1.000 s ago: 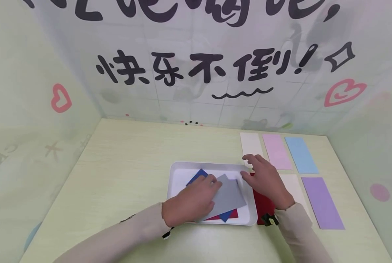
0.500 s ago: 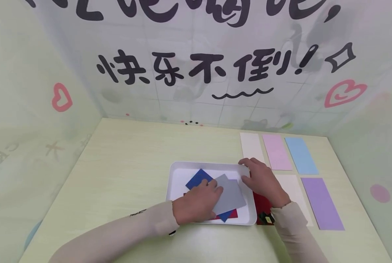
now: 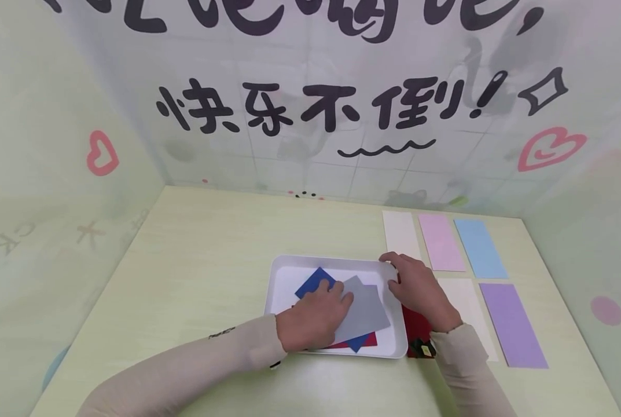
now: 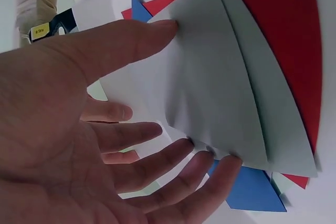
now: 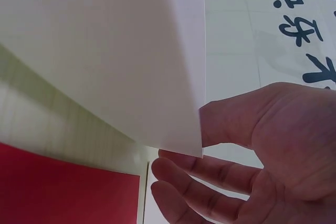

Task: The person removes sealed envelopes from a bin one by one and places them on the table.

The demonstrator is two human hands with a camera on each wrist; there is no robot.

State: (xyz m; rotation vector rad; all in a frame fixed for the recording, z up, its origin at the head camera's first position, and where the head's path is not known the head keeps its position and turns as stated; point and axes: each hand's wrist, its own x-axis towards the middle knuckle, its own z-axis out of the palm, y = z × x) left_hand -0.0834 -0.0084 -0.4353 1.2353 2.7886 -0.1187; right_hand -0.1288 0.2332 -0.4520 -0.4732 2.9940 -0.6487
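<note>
A shallow white tray [image 3: 284,284] lies on the table with loose paper cards overlapping inside it. Over the grey card [image 3: 364,313] my left hand [image 3: 315,315] reaches, palm down. In the left wrist view the thumb presses one edge of the grey card [image 4: 220,77] and the fingertips [image 4: 231,163] lie at the opposite edge, bending it slightly. Beneath are another grey card, a red card [image 4: 283,24] and a blue card [image 4: 257,190]. My right hand [image 3: 419,289] grips the tray's far right corner, thumb and fingers around its rim.
Right of the tray lie a red card [image 3: 415,324], partly under the right forearm, two whitish cards, a pink card [image 3: 443,243], a light blue card [image 3: 480,248] and a purple card [image 3: 513,324]. Patterned walls [image 3: 310,168] enclose the table at the back and sides.
My right hand has come down onto the tray's far right corner from just beside it. The left hand has shifted slightly right over the grey card; the tray stays in place.
</note>
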